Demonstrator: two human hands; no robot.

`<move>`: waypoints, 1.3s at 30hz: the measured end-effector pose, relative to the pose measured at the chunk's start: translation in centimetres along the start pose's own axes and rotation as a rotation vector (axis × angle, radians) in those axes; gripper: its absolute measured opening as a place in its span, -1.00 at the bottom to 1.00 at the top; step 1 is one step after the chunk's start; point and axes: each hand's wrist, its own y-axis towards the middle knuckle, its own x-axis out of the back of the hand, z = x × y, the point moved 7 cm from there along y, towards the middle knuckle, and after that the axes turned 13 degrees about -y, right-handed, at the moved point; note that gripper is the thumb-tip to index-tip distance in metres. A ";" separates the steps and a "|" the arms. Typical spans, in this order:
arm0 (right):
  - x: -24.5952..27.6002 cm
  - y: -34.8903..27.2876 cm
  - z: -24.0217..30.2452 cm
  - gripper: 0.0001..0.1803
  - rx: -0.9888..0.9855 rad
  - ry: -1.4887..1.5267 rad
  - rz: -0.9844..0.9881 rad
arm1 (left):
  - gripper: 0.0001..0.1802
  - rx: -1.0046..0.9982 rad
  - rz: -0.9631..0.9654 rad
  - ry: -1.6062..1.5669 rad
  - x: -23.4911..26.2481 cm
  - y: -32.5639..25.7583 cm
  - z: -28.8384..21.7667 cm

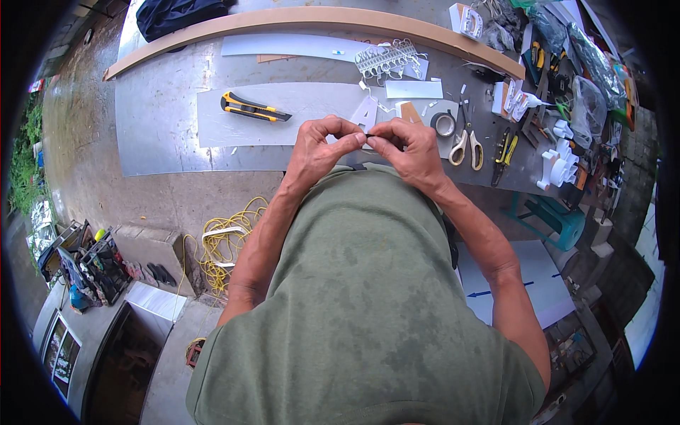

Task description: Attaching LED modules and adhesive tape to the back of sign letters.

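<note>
- Small dark strip (368,136): a thin, short piece pinched between both hands, held just above the near edge of the workbench (156,134), over the person's green shirt front. Too small to tell its material.
- It looks very light and slender, probably easy to bend or drop; a fingertip pinch at each end seems the sensible hold, as a firmer squeeze could deform it.
- Left hand (319,145): fingers curled, thumb and forefinger closed on the strip's left end.
- Right hand (411,150): fingers curled likewise, thumb and forefinger closed on the right end; the two hands' fingertips nearly touch.
- Just behind the hands lies a white cut-out letter (365,112) on a pale grey sheet (312,99).
- A yellow-and-black utility knife (253,108) rests on that sheet, to the left.
- To the right: a roll of tape (444,124), then cream-handled scissors (466,145), then yellow-handled pliers (504,149).
- Further back, a long curved wooden strip (319,18) spans the bench.
</note>
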 end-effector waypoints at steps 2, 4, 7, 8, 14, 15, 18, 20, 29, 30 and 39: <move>0.5 -0.3 1.2 -0.78 0.097 -0.072 -0.129 | -0.80 0.079 -0.005 -0.072 -0.1 -0.1 0.2; 0.4 -0.6 1.2 -0.73 0.194 -0.116 -0.172 | -0.78 0.159 -0.010 -0.143 -0.1 -0.2 0.5; 0.6 -0.7 2.5 -0.70 0.417 -0.246 -0.246 | -0.78 0.168 0.000 -0.165 -0.1 -0.3 0.2; 0.5 -1.0 3.3 -0.70 0.545 -0.335 -0.275 | -0.77 0.161 0.000 -0.158 -0.1 -0.3 0.0; 1.1 -0.8 3.6 -0.76 0.544 -0.355 -0.339 | -0.73 0.134 0.018 -0.022 -0.1 -0.2 -1.4; 1.1 -0.9 3.5 -0.76 0.544 -0.355 -0.338 | -0.73 0.090 0.035 0.071 -0.2 -0.2 -1.8; 0.8 -0.8 3.3 -0.76 0.541 -0.396 -0.336 | -0.75 0.151 -0.003 0.248 0.0 -0.1 -1.8; 0.5 -0.9 3.4 -0.82 0.564 -0.501 -0.318 | -0.77 0.105 -0.023 0.314 -0.2 -0.2 -2.1; -0.3 -0.2 4.2 -0.84 0.518 -0.624 -0.216 | -0.83 -0.437 -0.082 0.650 -1.6 -1.2 -4.8; -0.2 -0.1 4.1 -0.84 0.517 -0.626 -0.217 | -0.82 -0.489 -0.081 0.667 -1.8 -1.3 -5.2; 0.2 -0.1 3.5 -0.81 0.541 -0.607 -0.212 | -0.80 -0.434 -0.010 0.681 -1.9 -1.1 -5.5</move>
